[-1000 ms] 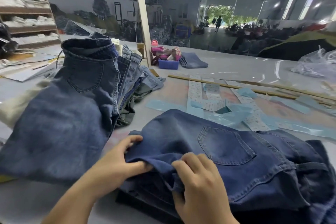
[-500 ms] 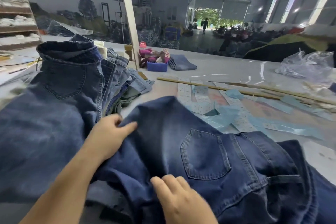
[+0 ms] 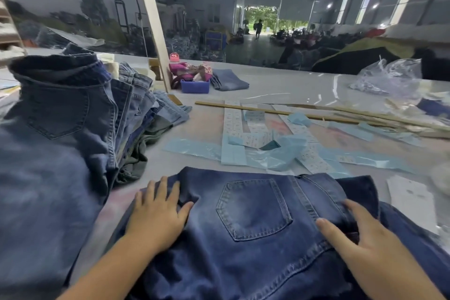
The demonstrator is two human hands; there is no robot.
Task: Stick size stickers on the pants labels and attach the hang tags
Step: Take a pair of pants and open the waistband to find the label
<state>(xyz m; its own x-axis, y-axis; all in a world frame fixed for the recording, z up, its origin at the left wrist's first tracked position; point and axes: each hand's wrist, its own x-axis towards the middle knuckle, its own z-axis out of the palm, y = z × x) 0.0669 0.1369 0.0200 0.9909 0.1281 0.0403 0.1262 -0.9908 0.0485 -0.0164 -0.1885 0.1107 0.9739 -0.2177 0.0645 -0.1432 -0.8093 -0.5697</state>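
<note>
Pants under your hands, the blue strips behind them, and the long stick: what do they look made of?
Pants: dark blue denim, matte, faded pale on the back pocket, with tan topstitching.
Blue strips: probably thin glossy plastic film or sticker backing; they look translucent and crinkle, but which one is unclear.
Stick: looks like bare pale wood or bamboo, straight and matte.

Two hands (image 3: pixel 158 214), one blue tub (image 3: pixel 194 86)

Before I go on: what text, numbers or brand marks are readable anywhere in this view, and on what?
None can be read.
White sticker strips: rows of small print, too small and blurred.
White sheet at the right: faint marks, unreadable.
Jeans under both hands: no label or brand mark shows.
</note>
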